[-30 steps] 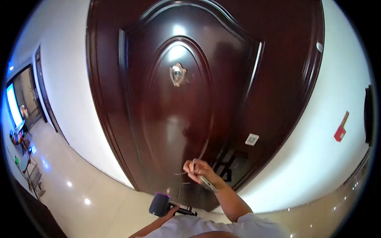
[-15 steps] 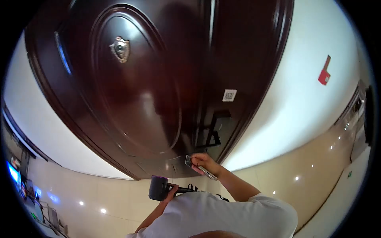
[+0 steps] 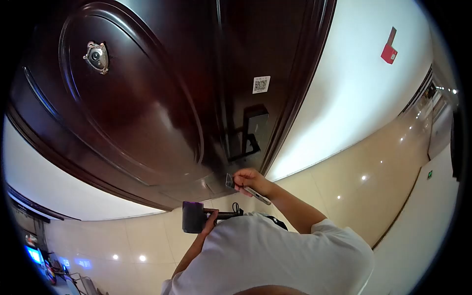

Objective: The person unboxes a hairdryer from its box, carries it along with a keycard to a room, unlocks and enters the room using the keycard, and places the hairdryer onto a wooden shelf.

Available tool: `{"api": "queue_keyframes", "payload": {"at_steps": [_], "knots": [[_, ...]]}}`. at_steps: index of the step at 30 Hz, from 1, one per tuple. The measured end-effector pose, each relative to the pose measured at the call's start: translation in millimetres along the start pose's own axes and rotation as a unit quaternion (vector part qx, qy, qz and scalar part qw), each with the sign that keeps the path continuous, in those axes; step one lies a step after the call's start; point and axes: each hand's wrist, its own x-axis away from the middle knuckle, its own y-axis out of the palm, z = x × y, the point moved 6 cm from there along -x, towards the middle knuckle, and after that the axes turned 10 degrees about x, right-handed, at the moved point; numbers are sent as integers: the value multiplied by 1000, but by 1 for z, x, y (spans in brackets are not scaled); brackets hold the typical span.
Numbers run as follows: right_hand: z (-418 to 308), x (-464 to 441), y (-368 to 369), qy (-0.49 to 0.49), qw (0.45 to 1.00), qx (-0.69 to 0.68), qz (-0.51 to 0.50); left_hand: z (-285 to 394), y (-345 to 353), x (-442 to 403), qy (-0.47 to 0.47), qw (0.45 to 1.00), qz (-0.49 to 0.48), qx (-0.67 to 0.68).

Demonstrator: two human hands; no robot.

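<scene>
My left hand [image 3: 210, 222] is wrapped round the handle of what looks like a hair dryer [image 3: 192, 218], dark grey with a purple tint at its top edge. A loop of black cord [image 3: 236, 208] shows at the handle's end. In my right hand [image 3: 251, 180], the fingers pinch a small clear-looking card [image 3: 229, 181], while a phone [image 3: 258, 196] lies against the palm side. This hand is just below the black door lock and handle [image 3: 254, 130], apart from it. Behind it all stands a dark brown door [image 3: 162, 123].
A QR code sticker [image 3: 261, 84] is on the door above the lock, and an ornate peephole [image 3: 96, 57] sits upper left. A red tag [image 3: 389, 53] hangs on the white wall [image 3: 344, 113]. Shiny tiled floor [image 3: 314, 196] runs right into a corridor. A lit screen [image 3: 33, 254] is far left.
My view has turned to the right, so the door and lock have shifted left and up in it. Both hands keep hold of the same things.
</scene>
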Motion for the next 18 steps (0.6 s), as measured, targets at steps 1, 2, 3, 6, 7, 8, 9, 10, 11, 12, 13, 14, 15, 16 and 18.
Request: {"api": "queue_keyframes", "payload": {"at_steps": [1, 2, 3, 6, 7, 8, 9, 10, 11, 12, 13, 14, 15, 16, 18], "knots": [[0, 1, -3, 2, 1000, -2, 1, 0, -1, -1, 6, 1000, 2, -2], [1, 2, -3, 14, 1000, 3, -24, -1, -2, -1, 11, 1000, 4, -6], [3, 3, -2, 26, 998, 9, -49, -2, -3, -2, 16, 1000, 9, -8], [5, 1, -3, 14, 999, 9, -48, -10, -9, -9, 42, 999, 21, -12], [5, 1, -3, 15, 999, 8, -48, -15, -13, -11, 50, 998, 26, -11], [6, 1, -2, 26, 999, 7, -47, -20, -16, -12, 58, 998, 31, -15], [7, 1, -2, 36, 998, 8, -46, -24, -20, -14, 65, 997, 33, -19], [8, 0, -3, 37, 998, 6, -46, -17, -19, -11, 73, 996, 36, -31], [9, -1, -3, 28, 998, 4, -49, -11, -19, -8, 81, 995, 39, -43], [10, -2, -2, 18, 998, 2, -52, -2, -19, -5, 99, 992, 43, -67], [10, -3, 1, 19, 998, 1, -52, 14, -12, 3, 99, 992, 44, -68], [7, -6, 2, -1, 999, 14, -30, 33, -3, 14, 103, 990, 51, -85], [5, -7, 2, -20, 999, 26, -7, 43, 2, 20, 107, 987, 58, -102], [7, -8, 2, -19, 999, 25, -7, 36, -1, 17, 106, 987, 58, -103], [8, -10, 1, -29, 999, 26, -15, 24, -8, 14, 107, 988, 56, -92]]}}
